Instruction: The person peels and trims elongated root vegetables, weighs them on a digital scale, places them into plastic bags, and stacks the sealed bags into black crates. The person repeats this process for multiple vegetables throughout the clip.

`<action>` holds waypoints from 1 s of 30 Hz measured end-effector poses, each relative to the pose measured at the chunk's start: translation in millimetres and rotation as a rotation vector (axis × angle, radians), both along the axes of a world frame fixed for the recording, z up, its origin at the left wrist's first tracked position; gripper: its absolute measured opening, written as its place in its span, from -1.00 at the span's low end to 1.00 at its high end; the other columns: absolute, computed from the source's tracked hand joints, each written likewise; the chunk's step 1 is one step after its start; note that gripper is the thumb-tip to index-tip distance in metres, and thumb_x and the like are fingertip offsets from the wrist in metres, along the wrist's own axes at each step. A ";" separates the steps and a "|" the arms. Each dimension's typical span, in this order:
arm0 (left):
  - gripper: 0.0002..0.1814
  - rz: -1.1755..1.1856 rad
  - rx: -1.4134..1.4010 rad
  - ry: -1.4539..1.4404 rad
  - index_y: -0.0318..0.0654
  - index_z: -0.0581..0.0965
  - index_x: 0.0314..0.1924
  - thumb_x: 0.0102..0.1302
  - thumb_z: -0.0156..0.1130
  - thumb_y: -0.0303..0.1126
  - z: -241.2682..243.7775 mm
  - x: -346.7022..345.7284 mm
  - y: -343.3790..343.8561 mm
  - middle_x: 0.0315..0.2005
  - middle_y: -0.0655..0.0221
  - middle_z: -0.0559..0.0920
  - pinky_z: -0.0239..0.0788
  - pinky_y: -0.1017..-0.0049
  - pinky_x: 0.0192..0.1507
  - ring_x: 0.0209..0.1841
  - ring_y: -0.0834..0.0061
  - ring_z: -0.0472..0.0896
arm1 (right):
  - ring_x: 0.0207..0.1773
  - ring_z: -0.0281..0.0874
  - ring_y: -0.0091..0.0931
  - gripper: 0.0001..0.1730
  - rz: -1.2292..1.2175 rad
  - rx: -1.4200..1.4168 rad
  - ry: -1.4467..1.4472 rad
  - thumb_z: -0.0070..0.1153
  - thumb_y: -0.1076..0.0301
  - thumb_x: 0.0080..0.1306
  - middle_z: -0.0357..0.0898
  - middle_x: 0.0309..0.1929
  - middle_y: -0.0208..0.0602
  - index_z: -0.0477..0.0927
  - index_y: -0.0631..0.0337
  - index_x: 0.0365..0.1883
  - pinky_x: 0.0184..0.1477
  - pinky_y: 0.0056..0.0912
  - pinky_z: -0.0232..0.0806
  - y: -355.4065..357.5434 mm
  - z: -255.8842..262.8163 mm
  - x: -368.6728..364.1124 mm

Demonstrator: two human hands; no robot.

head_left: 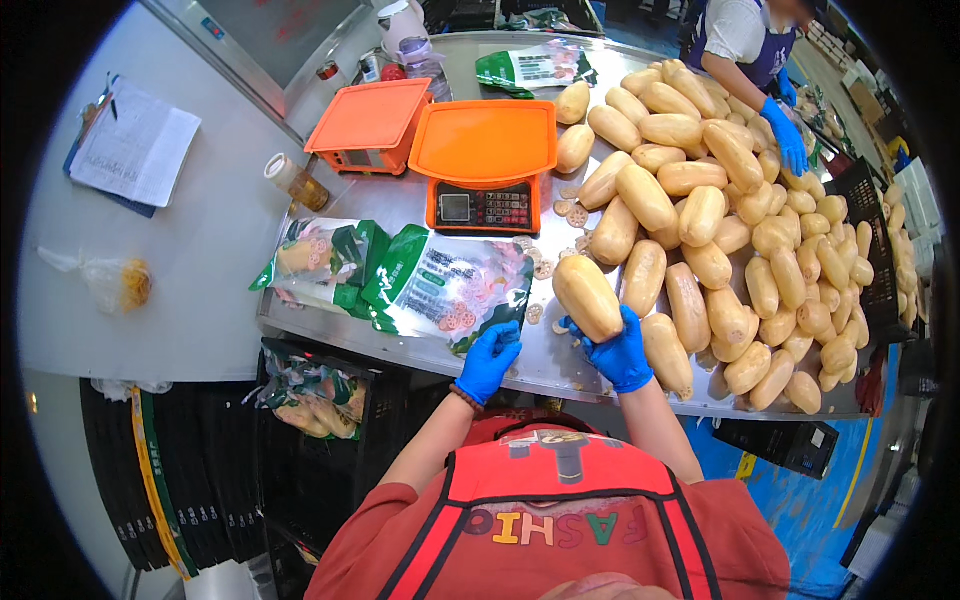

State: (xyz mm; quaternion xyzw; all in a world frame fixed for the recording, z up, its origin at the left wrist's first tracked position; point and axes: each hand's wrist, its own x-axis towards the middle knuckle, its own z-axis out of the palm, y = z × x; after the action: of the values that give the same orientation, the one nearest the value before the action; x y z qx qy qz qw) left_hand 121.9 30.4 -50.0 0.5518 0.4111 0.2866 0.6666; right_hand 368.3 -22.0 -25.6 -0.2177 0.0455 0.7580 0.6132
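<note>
My right hand [619, 356], in a blue glove, grips the lower end of a peeled lotus root segment [589, 298] above the steel table [544, 360]. My left hand [491, 360], also gloved in blue, is at the lower right edge of a printed plastic bag [450, 281]; whether it pinches the bag I cannot tell. Beyond that bag stands an orange digital scale [484, 142]. A large heap of lotus root segments [691, 178] covers the right side of the table. Cut lotus root slices [544, 268] lie scattered between the bag and the heap.
Further filled bags [319, 259] lie at the left, near a second orange scale [367, 124] and a jar [296, 182]. A black crate [311, 465] with bagged roots is below the table edge. A co-worker's gloved hand [785, 139] reaches to the heap's far side.
</note>
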 end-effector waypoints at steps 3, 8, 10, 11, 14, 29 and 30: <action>-0.42 -0.024 -0.054 -0.215 -0.21 0.18 0.27 0.26 0.10 -0.52 24.5 16.9 15.9 0.14 0.25 0.35 0.25 0.42 0.14 0.16 0.40 0.35 | -0.11 0.51 -0.17 -0.15 0.080 0.039 0.212 -0.19 -0.19 0.20 0.29 0.10 0.28 0.12 0.29 0.29 -0.24 -0.29 0.49 0.8 38.6 -18.4; -0.08 -0.041 -0.047 -0.442 -0.16 -0.06 0.37 0.12 0.30 -0.42 80.8 33.7 41.0 0.22 0.24 0.22 0.11 0.40 0.24 0.23 0.36 0.25 | -0.01 0.45 -0.06 -0.08 0.238 0.121 0.364 -0.24 -0.29 0.17 0.27 0.14 0.25 0.12 0.26 0.30 -0.15 -0.15 0.46 8.3 35.8 -44.2; -0.04 -0.011 -0.007 -0.417 -0.21 -0.02 0.36 0.06 0.37 -0.33 94.7 29.6 48.0 0.22 0.22 0.22 0.09 0.41 0.25 0.24 0.37 0.21 | 0.03 0.43 -0.07 -0.13 0.256 0.083 0.193 -0.25 -0.25 0.20 0.27 0.17 0.17 0.12 0.25 0.30 -0.10 -0.13 0.44 13.8 36.4 -56.1; -0.04 -0.004 0.011 -0.381 -0.22 0.00 0.35 0.05 0.38 -0.32 95.1 25.8 53.1 0.22 0.22 0.23 0.09 0.41 0.24 0.24 0.37 0.22 | 0.06 0.42 -0.07 -0.15 0.268 0.066 0.105 -0.25 -0.22 0.22 0.27 0.18 0.12 0.13 0.24 0.29 -0.08 -0.12 0.43 17.3 37.3 -60.8; -0.06 0.015 0.076 -0.288 -0.24 0.11 0.31 -0.03 0.44 -0.33 98.0 6.7 66.9 0.20 0.23 0.25 0.13 0.38 0.23 0.21 0.36 0.26 | 0.13 0.39 -0.16 -0.21 0.228 0.057 -0.149 -0.19 -0.14 0.25 0.28 0.20 0.01 0.14 0.23 0.29 0.04 -0.16 0.37 31.1 42.0 -71.2; 0.11 -0.072 -0.029 -0.406 -0.22 0.02 0.33 -0.16 0.54 -0.26 95.4 7.8 74.2 0.23 0.24 0.23 0.10 0.33 0.26 0.26 0.33 0.22 | 0.25 0.27 -0.29 -0.15 0.214 0.138 -0.205 -0.12 -0.22 0.24 0.23 0.26 -0.11 0.09 0.19 0.31 0.23 -0.19 0.18 40.8 13.7 -83.9; 0.11 -0.080 -0.020 -0.431 -0.22 0.02 0.33 -0.16 0.53 -0.27 93.1 11.7 71.6 0.23 0.24 0.22 0.11 0.33 0.26 0.26 0.33 0.22 | 0.23 0.30 -0.31 -0.21 0.164 0.148 -0.211 -0.16 -0.17 0.29 0.25 0.24 -0.13 0.12 0.22 0.30 0.21 -0.20 0.22 39.3 12.7 -83.6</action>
State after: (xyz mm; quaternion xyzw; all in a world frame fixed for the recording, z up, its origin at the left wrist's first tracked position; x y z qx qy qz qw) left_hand 133.6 102.0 43.2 0.4869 0.2396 0.3671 0.7555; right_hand 284.7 17.2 -12.9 -0.2532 -0.0928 0.7797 0.5652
